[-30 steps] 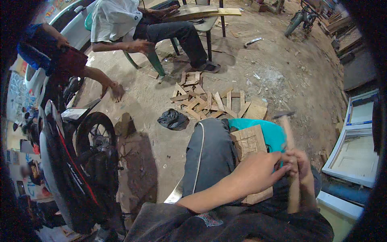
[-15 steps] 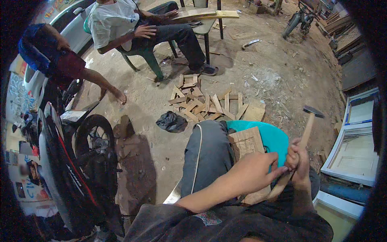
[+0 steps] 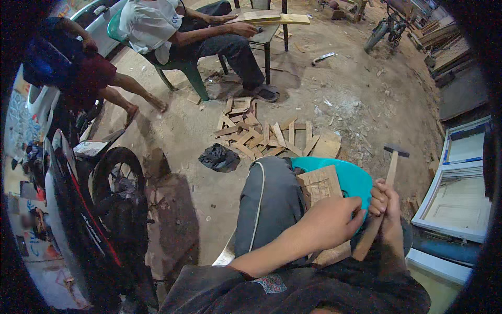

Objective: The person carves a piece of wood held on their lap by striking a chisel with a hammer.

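My right hand (image 3: 384, 209) grips the wooden handle of a hammer (image 3: 389, 170), whose dark head is raised up and to the right. My left hand (image 3: 334, 222) rests on a flat wooden board (image 3: 320, 186) lying across my lap, fingers curled near the board's right edge; I cannot see what it pinches. The board sits over a teal plastic seat (image 3: 355, 178). My grey-trousered knee (image 3: 269, 199) points away from me.
A heap of wood offcuts (image 3: 264, 133) and a black bag (image 3: 219, 157) lie on the dirt floor ahead. A parked motorcycle (image 3: 99, 209) stands at my left. A person sits on a green chair (image 3: 180, 68) at a table; another person crouches far left. White framed panels (image 3: 460, 193) lean at right.
The hammer has swung from upright to tilted right, then back up a little. The seated person has reached both hands onto the table.
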The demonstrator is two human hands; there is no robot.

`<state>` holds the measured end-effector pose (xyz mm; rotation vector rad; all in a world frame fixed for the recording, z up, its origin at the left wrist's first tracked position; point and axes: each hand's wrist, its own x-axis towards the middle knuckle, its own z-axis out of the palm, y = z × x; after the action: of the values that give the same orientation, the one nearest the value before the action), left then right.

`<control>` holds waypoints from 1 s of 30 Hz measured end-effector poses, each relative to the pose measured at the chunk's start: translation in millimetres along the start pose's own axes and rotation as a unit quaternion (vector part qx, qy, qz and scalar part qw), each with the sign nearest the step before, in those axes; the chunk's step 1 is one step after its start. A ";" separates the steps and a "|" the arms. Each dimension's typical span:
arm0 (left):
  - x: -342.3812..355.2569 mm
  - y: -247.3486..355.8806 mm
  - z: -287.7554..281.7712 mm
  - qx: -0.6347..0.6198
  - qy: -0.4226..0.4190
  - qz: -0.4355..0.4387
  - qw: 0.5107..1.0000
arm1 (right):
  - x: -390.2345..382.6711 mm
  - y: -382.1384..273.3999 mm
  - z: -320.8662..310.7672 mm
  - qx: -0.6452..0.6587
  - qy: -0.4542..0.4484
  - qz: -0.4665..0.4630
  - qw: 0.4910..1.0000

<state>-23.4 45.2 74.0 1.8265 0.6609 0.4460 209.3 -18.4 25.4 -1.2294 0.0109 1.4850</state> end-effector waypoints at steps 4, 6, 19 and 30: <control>-1.6 -0.2 1.3 -0.014 0.000 0.012 1.000 | -2.4 13.7 2.7 -0.007 -0.004 0.069 0.998; -1.8 0.6 2.0 -0.026 -0.001 0.035 0.999 | -2.0 9.7 -3.9 -0.050 -0.055 0.173 0.982; -0.3 8.5 3.4 0.041 -0.063 -0.006 0.997 | 6.4 -64.1 19.6 0.179 -0.023 0.063 0.982; 0.6 12.5 5.3 0.045 -0.078 -0.004 0.996 | 38.9 -58.7 147.9 -0.602 -0.257 -0.131 0.744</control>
<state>-17.0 38.6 84.0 1.9215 0.5886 0.2697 162.4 119.2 100.8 -1.6036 -1.6633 1.4980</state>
